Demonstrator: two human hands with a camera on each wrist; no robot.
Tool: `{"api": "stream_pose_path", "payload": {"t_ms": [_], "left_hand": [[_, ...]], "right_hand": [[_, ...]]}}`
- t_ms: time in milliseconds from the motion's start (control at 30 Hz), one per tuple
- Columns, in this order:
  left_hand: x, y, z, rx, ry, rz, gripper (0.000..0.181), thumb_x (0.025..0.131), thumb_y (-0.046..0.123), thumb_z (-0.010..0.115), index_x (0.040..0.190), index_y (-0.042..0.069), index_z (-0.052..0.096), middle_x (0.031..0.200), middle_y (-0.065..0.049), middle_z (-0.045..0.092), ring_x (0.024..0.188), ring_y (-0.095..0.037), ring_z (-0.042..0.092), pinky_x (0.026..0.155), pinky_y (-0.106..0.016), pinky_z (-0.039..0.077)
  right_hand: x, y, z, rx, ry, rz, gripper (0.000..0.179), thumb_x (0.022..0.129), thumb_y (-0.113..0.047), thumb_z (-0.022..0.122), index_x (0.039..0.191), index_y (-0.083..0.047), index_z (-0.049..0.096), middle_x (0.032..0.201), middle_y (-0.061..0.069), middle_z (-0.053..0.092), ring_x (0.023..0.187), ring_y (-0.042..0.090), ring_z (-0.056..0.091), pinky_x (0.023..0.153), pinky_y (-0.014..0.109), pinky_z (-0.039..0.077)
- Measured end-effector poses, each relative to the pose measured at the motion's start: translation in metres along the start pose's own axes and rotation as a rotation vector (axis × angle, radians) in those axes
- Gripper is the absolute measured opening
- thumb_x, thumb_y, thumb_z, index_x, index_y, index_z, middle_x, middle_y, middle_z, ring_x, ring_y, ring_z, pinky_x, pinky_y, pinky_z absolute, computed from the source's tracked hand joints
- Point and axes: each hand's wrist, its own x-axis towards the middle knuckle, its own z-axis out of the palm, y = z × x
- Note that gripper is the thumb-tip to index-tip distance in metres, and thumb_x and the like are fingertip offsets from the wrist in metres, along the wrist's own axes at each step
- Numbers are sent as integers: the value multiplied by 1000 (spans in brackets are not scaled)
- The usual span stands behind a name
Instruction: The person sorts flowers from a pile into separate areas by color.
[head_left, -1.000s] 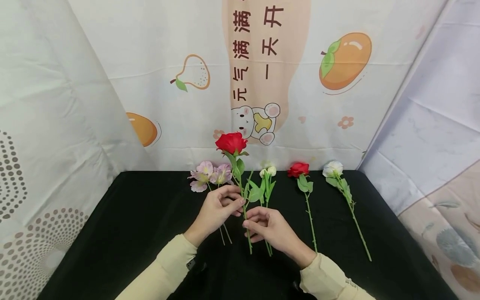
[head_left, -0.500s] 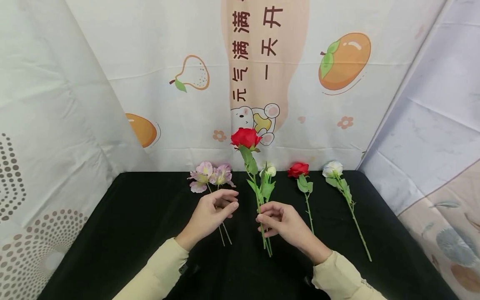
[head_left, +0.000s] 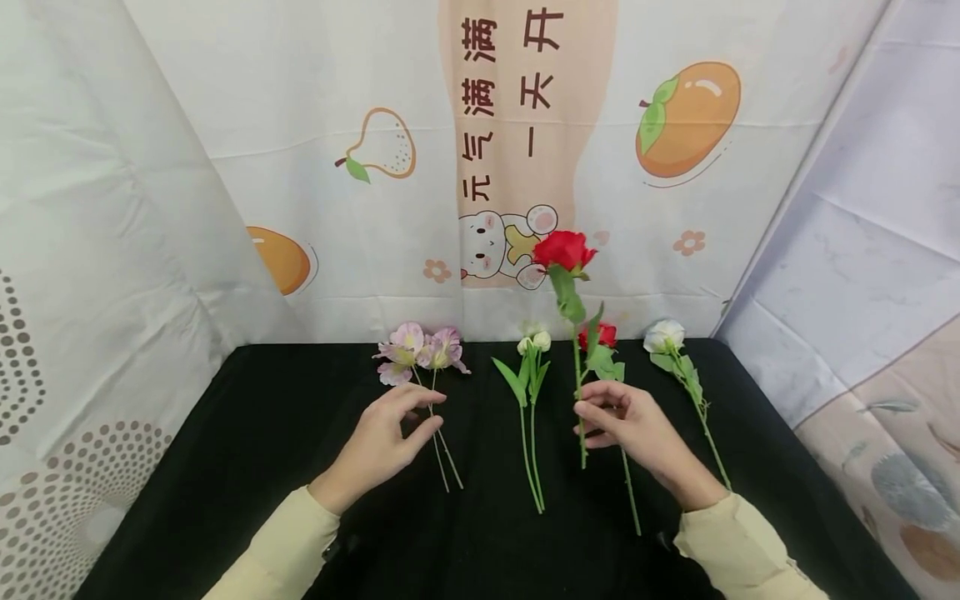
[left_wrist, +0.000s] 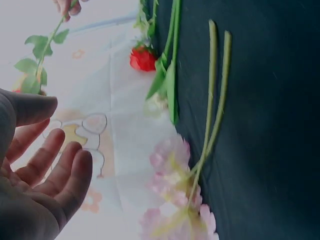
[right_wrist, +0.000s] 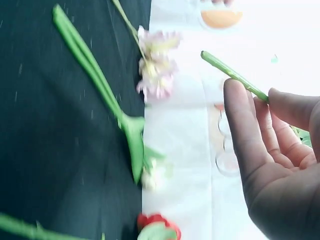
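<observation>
A long-stemmed red rose [head_left: 564, 252] stands nearly upright in my right hand [head_left: 637, 429], which pinches its green stem between thumb and fingers. In the right wrist view the cut end of that stem [right_wrist: 220, 65] sticks out past the fingertips. My left hand [head_left: 390, 437] holds nothing; its fingers are relaxed, thumb apart, and it hovers close to the pink-purple flowers [head_left: 408, 342] on the black cloth. Behind the held rose, a second red rose [head_left: 609, 335] lies on the cloth, partly covered by my right hand.
White tulips [head_left: 534, 346] with two green stems lie mid-table. A white rose [head_left: 666, 335] lies at the right, its stem pointing toward the front. The black-covered table [head_left: 247, 467] ends at a printed white curtain [head_left: 300, 150], with more fabric hanging at both sides.
My left hand has let go of the rose and drawn back to the left. My right hand has carried the rose rightward and up, past the tulips to before the other red rose.
</observation>
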Motion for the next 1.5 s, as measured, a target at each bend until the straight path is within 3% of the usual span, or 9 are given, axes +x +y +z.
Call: {"api": "stream_pose_path", "payload": {"t_ms": [100, 300, 500, 667, 933, 1100, 1267, 1500], "left_hand": [[-7, -7, -8, 102, 20, 43, 28, 90, 12, 79, 117, 16, 72, 114, 6, 66, 98, -12, 60, 77, -35, 55], [-23, -17, -25, 243, -1, 73, 28, 88, 13, 81, 115, 15, 72, 117, 3, 64, 108, -16, 59, 84, -38, 54], [-39, -31, -34, 301, -18, 71, 30, 86, 11, 82, 114, 16, 73, 118, 2, 64, 106, -16, 60, 80, -39, 55], [-52, -42, -38, 329, -41, 31, 30, 85, 12, 83, 113, 16, 73, 118, 1, 64, 106, -17, 61, 80, -41, 55], [-76, -55, -41, 382, -109, -47, 30, 84, 13, 84, 113, 13, 74, 119, -4, 65, 106, -24, 62, 84, -47, 56], [-85, -55, -41, 393, -225, -134, 35, 89, 19, 80, 122, 11, 71, 131, -14, 62, 117, -36, 60, 89, -61, 51], [-95, -56, -39, 424, -330, -209, 42, 97, 32, 71, 133, 12, 66, 143, -19, 54, 129, -44, 51, 92, -68, 45], [-99, -57, -35, 432, -345, -249, 46, 102, 41, 61, 139, 12, 62, 150, -23, 47, 138, -49, 40, 97, -73, 37]], "right_hand": [[-4, 2, -16, -7, 41, -14, 36, 99, -19, 69, 123, 6, 57, 101, 11, 69, 89, 26, 72, 72, 42, 62], [-14, 13, -45, -36, 86, -4, 37, 101, -19, 66, 125, 7, 55, 101, 8, 69, 87, 21, 71, 72, 41, 62], [-26, 23, -67, -45, 135, 11, 31, 102, -18, 65, 123, 2, 56, 102, 0, 70, 88, 22, 71, 73, 40, 62], [-30, 31, -77, -26, 152, 7, 25, 103, -14, 63, 123, 1, 57, 101, -2, 70, 87, 21, 72, 72, 38, 62], [-34, 53, -78, -6, 133, 88, 30, 104, -14, 60, 127, 6, 54, 103, 2, 69, 89, 23, 72, 73, 38, 62], [-33, 66, -72, 16, 116, 141, 43, 104, -14, 60, 134, 13, 45, 110, 11, 69, 91, 21, 72, 74, 38, 62], [-29, 76, -63, 29, 92, 221, 51, 105, -15, 58, 141, 13, 36, 113, 15, 67, 91, 21, 72, 75, 39, 61], [-24, 87, -52, 14, 102, 260, 51, 105, -11, 57, 145, 11, 33, 112, 16, 67, 90, 26, 72, 72, 41, 62]]}}
